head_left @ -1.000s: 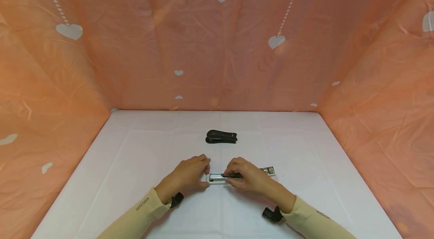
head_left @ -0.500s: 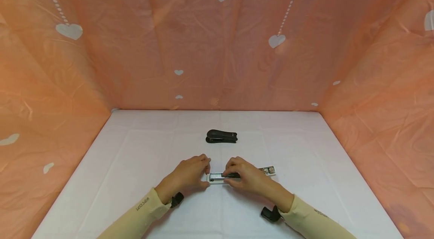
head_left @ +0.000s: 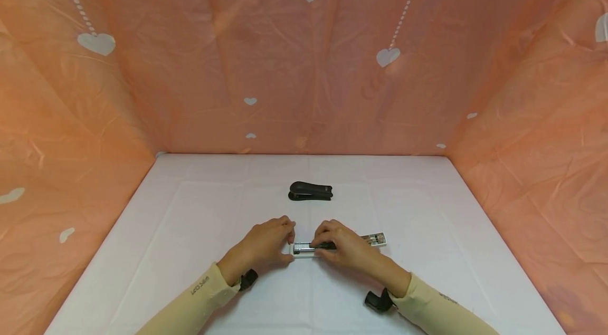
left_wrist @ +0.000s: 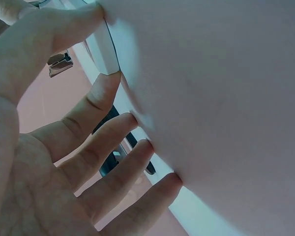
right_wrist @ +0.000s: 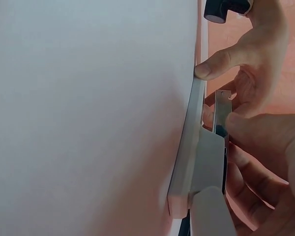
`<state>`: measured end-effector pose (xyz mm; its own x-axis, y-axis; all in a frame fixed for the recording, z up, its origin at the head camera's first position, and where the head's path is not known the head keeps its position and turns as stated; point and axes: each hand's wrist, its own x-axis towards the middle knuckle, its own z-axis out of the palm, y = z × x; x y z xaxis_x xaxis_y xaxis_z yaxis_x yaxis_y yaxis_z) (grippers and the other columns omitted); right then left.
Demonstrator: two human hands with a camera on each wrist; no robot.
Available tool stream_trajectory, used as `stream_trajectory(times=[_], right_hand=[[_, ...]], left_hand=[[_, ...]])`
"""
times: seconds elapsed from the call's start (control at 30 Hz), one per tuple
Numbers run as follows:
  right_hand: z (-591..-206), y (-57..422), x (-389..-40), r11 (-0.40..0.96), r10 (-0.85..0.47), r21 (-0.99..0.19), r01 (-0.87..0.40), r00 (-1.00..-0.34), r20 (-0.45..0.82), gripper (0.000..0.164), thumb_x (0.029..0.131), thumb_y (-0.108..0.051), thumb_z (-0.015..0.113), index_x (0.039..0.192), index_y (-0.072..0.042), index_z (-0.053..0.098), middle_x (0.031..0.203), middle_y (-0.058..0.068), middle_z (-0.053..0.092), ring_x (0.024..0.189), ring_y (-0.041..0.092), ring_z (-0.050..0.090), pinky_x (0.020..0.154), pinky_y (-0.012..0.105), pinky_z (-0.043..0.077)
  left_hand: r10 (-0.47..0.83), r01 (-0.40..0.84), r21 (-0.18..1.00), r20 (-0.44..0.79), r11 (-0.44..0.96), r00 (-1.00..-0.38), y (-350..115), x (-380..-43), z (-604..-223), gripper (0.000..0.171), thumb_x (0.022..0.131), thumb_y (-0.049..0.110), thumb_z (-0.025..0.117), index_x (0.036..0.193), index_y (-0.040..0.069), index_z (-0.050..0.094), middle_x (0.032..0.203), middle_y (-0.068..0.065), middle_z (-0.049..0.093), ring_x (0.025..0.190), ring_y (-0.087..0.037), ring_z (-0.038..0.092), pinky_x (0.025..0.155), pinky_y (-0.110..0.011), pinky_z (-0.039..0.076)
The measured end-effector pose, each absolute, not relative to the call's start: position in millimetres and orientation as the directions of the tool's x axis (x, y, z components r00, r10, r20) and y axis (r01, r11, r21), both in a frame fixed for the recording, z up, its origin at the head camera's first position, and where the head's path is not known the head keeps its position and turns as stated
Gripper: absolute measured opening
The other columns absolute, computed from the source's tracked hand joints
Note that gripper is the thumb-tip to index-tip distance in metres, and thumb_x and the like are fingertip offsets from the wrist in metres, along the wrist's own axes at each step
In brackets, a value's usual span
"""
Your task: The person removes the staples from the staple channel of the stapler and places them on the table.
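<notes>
Left grip: pinches the left end of the white stapler [head_left: 304,256] between thumb and forefinger; left hand [head_left: 266,242] to the near left of the black stapler [head_left: 310,191], other fingers spread.
Right grip: holds the white stapler at its middle, thumb and fingertips narrowed on a black inner piece [head_left: 328,246]; right hand [head_left: 349,250] to the near right of the black stapler.
White stapler's place: flat on the white cloth [head_left: 228,192], nearer the wearer than the black stapler and apart from it.
Long axis: runs left to right, roughly parallel to the black stapler; right portion angled slightly toward the back.
White stapler's make: smooth, straight-edged white shell, shiny metal channel facing up.
Black stapler's make: dark, rounded at the left, squarer at the right.
Cloth: faintly creased, under and around the black stapler.
Backdrop [head_left: 285,71]: wrinkled orange sheet with pale hearts, beyond the black stapler.
</notes>
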<state>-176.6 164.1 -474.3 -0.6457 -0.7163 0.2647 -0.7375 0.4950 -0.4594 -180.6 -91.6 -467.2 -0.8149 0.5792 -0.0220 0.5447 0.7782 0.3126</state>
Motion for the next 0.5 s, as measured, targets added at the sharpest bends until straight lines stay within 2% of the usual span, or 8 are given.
stream_trajectory(times=[0.2, 0.5], right_hand=[[-475.5, 163.5, -176.9, 0.494, -0.69, -0.491, -0.717, -0.667, 0.281, 0.014, 0.093, -0.004, 0.083, 0.105, -0.012, 0.084, 0.108, -0.004, 0.071, 0.106, 0.015, 0.065, 0.094, 0.033, 0.056], [-474.5, 160.9, -176.5, 0.52, -0.65, -0.52, -0.677, -0.709, 0.274, 0.013, 0.092, -0.008, 0.084, 0.102, -0.017, 0.084, 0.103, -0.008, 0.073, 0.102, 0.011, 0.066, 0.091, 0.031, 0.055]], left_hand=[[0.58, 0.545, 0.316, -0.021, 0.777, -0.814, -91.3, -180.4, -466.3, 0.036, 0.08, 0.031, 0.096, 0.09, 0.02, 0.063, 0.108, 0.003, 0.061, 0.089, -0.015, 0.055, 0.068, -0.034, 0.048], [0.582, 0.547, 0.32, -0.017, 0.774, -0.813, -91.3, -180.1, -466.3, 0.036, 0.08, 0.03, 0.096, 0.091, 0.02, 0.063, 0.107, 0.003, 0.061, 0.088, -0.015, 0.055, 0.069, -0.034, 0.047]])
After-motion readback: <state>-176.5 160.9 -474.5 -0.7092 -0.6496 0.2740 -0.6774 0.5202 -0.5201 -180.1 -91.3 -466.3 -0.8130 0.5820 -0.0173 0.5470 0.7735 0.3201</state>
